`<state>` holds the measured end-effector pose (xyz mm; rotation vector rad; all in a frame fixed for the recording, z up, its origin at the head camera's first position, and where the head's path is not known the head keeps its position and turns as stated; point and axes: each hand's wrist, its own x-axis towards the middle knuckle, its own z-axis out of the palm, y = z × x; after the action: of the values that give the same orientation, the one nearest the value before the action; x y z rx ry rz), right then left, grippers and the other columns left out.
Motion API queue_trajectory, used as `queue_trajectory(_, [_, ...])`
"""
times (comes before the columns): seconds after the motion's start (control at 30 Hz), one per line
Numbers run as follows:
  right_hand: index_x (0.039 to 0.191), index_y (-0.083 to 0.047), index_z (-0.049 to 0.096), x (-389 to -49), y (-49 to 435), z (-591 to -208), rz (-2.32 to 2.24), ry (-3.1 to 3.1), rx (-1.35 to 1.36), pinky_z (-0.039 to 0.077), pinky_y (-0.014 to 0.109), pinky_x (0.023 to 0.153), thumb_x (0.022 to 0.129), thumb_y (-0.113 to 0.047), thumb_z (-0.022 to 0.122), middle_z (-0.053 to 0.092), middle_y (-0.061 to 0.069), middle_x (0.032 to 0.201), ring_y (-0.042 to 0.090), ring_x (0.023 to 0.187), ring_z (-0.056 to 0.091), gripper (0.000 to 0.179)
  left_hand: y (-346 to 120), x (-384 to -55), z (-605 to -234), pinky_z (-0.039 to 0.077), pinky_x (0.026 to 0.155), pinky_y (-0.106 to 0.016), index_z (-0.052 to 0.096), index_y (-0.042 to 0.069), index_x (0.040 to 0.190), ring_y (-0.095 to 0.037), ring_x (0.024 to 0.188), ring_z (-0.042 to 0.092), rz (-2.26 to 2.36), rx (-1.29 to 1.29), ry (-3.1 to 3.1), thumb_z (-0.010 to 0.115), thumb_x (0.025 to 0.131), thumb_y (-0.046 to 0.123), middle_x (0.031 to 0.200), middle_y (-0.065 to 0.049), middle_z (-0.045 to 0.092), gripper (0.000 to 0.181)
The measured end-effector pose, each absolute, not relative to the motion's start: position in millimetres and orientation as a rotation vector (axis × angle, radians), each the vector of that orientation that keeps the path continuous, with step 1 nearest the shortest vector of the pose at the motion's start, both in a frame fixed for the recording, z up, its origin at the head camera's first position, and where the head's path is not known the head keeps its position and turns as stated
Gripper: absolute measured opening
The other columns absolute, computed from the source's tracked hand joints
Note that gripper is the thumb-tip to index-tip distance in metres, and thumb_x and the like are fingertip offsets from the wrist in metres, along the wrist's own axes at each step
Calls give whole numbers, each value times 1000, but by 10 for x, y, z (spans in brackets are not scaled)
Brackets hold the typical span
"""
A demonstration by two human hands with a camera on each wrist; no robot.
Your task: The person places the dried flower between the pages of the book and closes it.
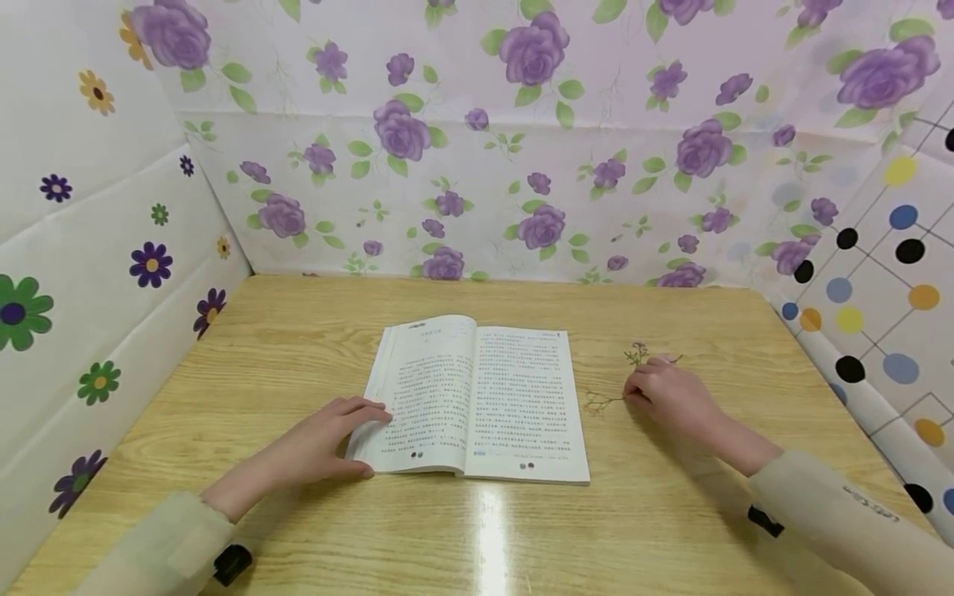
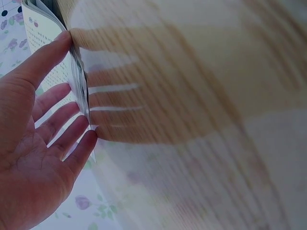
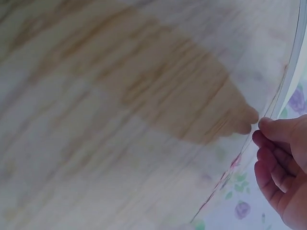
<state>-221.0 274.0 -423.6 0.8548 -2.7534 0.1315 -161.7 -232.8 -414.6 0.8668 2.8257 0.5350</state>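
Observation:
An open book [image 1: 522, 406] lies on the table with pages of printed text facing up. My left hand [image 1: 328, 443] rests at its lower left edge, fingers extended over the left page. In the left wrist view, the thumb and fingertips of the left hand [image 2: 48, 129] touch the stacked page edges [image 2: 76, 72]. To the right of the book, my right hand [image 1: 671, 401] pinches a thin dried flower sprig [image 1: 602, 401] low at the tabletop. Small purple blossoms [image 1: 637, 353] show behind the knuckles; whether they belong to the same sprig is hidden by the hand.
The wooden table [image 1: 298, 331] is glossy and reflects light near its front. A purple-flowered sheet [image 1: 447, 165] hangs behind it. Patterned side sheets, one with daisies [image 1: 97, 381] and one with dots [image 1: 850, 368], border left and right.

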Motion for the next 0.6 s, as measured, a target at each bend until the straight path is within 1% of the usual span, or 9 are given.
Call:
queue_trajectory(0.17, [84, -11, 73, -2239, 2734, -4183, 149, -2681, 876, 58, 37, 65, 83, -5, 77, 71, 2, 83, 21, 81, 65, 7, -2323, -1610, -4133, 45, 108, -54, 58, 17, 135, -35, 134, 49, 526, 862, 2828, 82, 79, 34, 144, -9, 54, 63])
queue_trajectory(0.23, [83, -10, 72, -2270, 2728, -4154, 137, -2640, 896, 59, 38, 69, 81, -4, 78, 70, 3, 83, 23, 83, 65, 8, -2321, -1606, -4123, 45, 108, -54, 58, 17, 135, -35, 133, 50, 520, 863, 2832, 82, 79, 34, 144, -9, 54, 63])
queue_trajectory(0.3, [82, -10, 71, -2307, 2713, -4125, 116, -2606, 916, 58, 37, 70, 80, -4, 78, 70, 3, 82, 23, 81, 64, 9, -2318, -1602, -4115, 45, 108, -54, 58, 16, 135, -35, 133, 50, 516, 865, 2835, 82, 80, 34, 144, -9, 55, 63])
queue_trajectory(0.4, [81, -10, 71, -2355, 2680, -4083, 91, -2596, 942, 56, 34, 69, 81, -3, 78, 69, 3, 80, 20, 78, 62, 10, -2315, -1599, -4109, 45, 108, -54, 58, 16, 135, -36, 133, 50, 513, 868, 2838, 82, 79, 33, 144, -9, 55, 63])
queue_trajectory(0.5, [81, -11, 71, -2396, 2628, -4039, 67, -2622, 951, 51, 28, 61, 81, -4, 78, 68, 1, 79, 16, 73, 58, 10, -2313, -1598, -4112, 45, 108, -54, 58, 16, 135, -36, 133, 50, 511, 871, 2837, 82, 79, 33, 144, -9, 55, 63])
queue_trajectory(0.6, [80, -12, 70, -2443, 2560, -3989, 55, -2654, 957, 49, 27, 59, 82, -5, 78, 68, 0, 79, 14, 72, 56, 10, -2313, -1598, -4117, 44, 108, -55, 58, 16, 135, -36, 134, 50, 512, 870, 2835, 82, 80, 34, 144, -9, 55, 63])
